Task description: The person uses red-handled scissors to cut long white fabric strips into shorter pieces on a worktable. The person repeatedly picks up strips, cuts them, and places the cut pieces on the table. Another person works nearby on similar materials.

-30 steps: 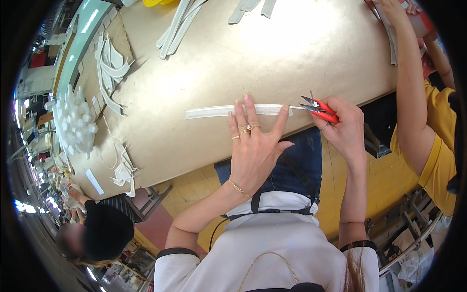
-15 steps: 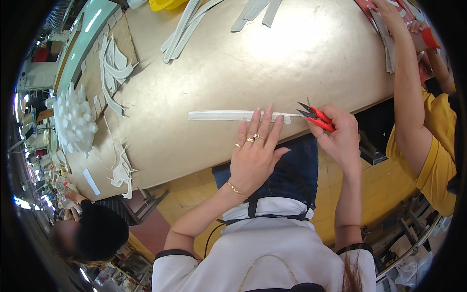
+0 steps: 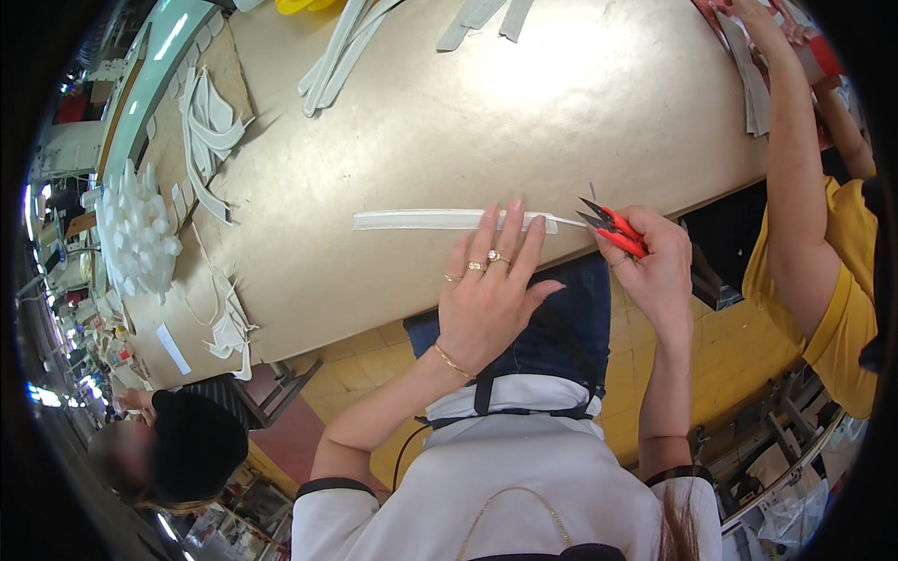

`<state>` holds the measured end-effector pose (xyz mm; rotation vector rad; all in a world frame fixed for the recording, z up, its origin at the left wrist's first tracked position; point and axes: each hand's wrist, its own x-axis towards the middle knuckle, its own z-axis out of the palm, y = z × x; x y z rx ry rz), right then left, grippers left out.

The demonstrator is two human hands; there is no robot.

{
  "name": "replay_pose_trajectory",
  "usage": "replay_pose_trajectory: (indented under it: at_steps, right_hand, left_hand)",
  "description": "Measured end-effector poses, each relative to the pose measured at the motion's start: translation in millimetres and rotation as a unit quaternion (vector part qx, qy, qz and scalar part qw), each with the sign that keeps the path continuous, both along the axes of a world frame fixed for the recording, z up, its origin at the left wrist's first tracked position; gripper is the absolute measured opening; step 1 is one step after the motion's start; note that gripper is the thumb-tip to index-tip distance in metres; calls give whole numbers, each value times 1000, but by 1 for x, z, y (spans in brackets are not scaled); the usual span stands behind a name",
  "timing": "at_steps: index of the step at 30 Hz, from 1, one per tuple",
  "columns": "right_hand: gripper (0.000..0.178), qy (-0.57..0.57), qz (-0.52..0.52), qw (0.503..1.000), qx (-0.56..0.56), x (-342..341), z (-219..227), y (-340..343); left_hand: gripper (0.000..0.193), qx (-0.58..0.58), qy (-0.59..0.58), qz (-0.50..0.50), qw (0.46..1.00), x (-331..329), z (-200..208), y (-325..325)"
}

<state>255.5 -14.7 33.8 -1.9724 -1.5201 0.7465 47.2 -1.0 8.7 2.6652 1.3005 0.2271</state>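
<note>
White strip [image 3: 440,220] lies flat along the table's [image 3: 393,140] near edge, same spot as a second ago. My left hand [image 3: 491,294] has slid lower on it: fingers spread and flat, tips pinning the strip's right end, gripping nothing. My right hand [image 3: 655,266], closed around the red snips [image 3: 613,229], has come in toward that end; the blades stand open just beside the strip's tip. Judging from this, the end is held ready for trimming.

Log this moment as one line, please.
left hand flat, fingertips pinning white strip | right hand gripping red snips, blades open at strip's right end | tan table
</note>
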Motion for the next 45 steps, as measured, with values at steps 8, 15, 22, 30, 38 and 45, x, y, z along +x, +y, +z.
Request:
replay_pose_trajectory:
  at_steps: [8,15,22,30,38,45]
  right_hand:
    - [18,-95,10,992,88,-8,-5,-2]
    - [27,-124,79,975,170,-4,-5,-5]
    - [39,-177,128,960,178,-10,-12,-17]
    - [53,-165,167,958,164,-16,-17,-26]
    - [71,-212,201,952,93,-16,-10,-26]
    - [75,-251,224,941,50,-16,2,-23]
  left_hand:
    - [55,-11,-22,-33,999,-3,11,17]
    - [47,-50,-91,-50,993,-6,15,29]
    - [52,-51,-78,-137,986,-19,8,48]
    - [50,-64,-54,-164,983,-18,13,55]
    - [49,-78,-58,-148,984,-16,17,55]
    - [50,-90,-68,-144,983,-16,17,56]
